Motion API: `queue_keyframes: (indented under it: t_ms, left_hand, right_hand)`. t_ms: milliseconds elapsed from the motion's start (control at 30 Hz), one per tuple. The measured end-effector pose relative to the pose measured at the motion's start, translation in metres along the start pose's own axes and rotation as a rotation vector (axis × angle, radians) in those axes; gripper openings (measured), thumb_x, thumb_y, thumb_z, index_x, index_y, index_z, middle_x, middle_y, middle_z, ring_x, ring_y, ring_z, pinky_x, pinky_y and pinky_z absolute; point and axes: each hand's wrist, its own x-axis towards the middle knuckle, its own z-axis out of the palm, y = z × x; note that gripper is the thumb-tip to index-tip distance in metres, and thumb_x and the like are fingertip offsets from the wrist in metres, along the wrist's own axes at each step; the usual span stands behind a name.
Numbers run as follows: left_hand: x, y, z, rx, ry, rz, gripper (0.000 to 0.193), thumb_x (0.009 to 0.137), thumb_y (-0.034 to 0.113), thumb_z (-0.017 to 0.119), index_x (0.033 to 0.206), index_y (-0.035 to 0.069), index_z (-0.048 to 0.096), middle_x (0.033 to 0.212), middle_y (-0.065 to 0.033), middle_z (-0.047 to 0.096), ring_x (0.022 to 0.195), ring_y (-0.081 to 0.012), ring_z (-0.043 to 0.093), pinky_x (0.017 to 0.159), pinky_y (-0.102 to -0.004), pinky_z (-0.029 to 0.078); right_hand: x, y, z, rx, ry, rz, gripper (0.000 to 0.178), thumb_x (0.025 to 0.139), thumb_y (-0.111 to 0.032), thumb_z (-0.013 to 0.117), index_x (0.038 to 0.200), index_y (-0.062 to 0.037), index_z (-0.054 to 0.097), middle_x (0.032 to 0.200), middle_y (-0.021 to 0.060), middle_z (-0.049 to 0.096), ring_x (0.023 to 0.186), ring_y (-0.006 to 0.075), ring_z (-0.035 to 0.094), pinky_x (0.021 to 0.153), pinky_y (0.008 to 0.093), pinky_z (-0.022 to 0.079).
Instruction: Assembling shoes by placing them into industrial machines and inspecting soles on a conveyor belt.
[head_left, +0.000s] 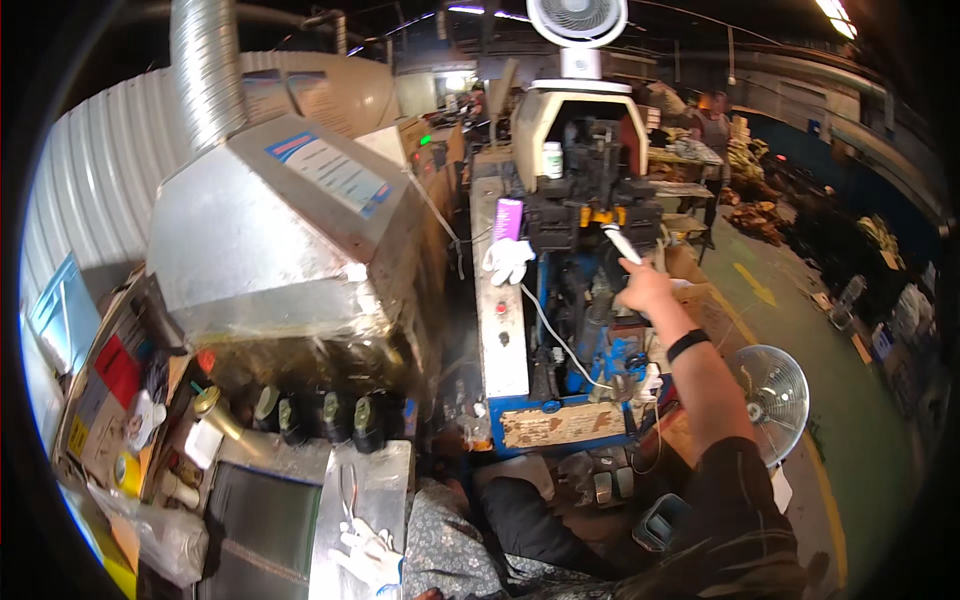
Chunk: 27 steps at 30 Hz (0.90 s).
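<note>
Right hand [648, 292], bare: fingers closed on the near end of one slim white piece [622, 244].
Handling, in my judgement: light pinch, steady wrist, fingertips kept back from the machine. Finger gap: only the piece's thickness. Piece: far end near yellow fittings [603, 216], front of dark machine [553, 230]. Left hand: perhaps the sliver at the dim lower edge [430, 594]; its finger state I cannot tell.

Ribbed duct [207, 75] above metal hood [235, 235]; round wire fan [755, 411] right; yellow floor arrow [755, 284].
</note>
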Motion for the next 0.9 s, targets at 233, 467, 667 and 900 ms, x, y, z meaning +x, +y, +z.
queue_keyframes:
  t_ms: [233,467,667,900]
  left_hand:
    - [-0.002,-0.015,0.008,-0.061,0.078,-0.066,0.034,0.094,0.008,0.063,0.126,0.001,0.056,0.084,-0.0108,0.067,0.060,-0.0146,0.058,0.053,-0.0298,0.050]
    - [0.004,-0.010,0.010,0.189,0.059,0.111,0.031,0.093,0.007,0.063,0.123,-0.001,0.058,0.080,-0.0110,0.066,0.055,-0.0156,0.057,0.050,-0.0306,0.048]
    - [0.013,-0.007,0.016,0.199,0.098,0.059,0.024,0.091,0.006,0.065,0.113,-0.002,0.062,0.081,-0.0123,0.067,0.057,-0.0154,0.059,0.051,-0.0311,0.050]
    - [0.018,-0.007,0.021,0.129,0.122,-0.032,0.016,0.094,0.007,0.061,0.107,-0.002,0.061,0.072,-0.0108,0.065,0.049,-0.0169,0.058,0.047,-0.0326,0.051]
  right_hand:
    - [-0.046,-0.016,0.039,0.019,0.090,0.033,0.081,0.081,-0.042,0.071,0.151,-0.0371,0.030,0.161,0.0125,0.016,0.136,0.0552,0.024,0.105,0.0608,0.036]
    - [-0.039,-0.010,0.041,-0.012,0.073,0.006,0.077,0.081,-0.037,0.069,0.150,-0.0369,0.034,0.161,0.0111,0.019,0.131,0.0545,0.031,0.102,0.0577,0.040]
    - [-0.025,-0.019,0.032,-0.027,0.025,0.029,0.078,0.080,-0.036,0.071,0.150,-0.0374,0.035,0.161,0.0088,0.018,0.131,0.0531,0.032,0.104,0.0549,0.039]
    - [0.030,-0.026,0.028,0.015,-0.033,0.024,0.078,0.079,-0.034,0.072,0.149,-0.0368,0.037,0.160,0.0079,0.021,0.132,0.0510,0.032,0.104,0.0552,0.040]
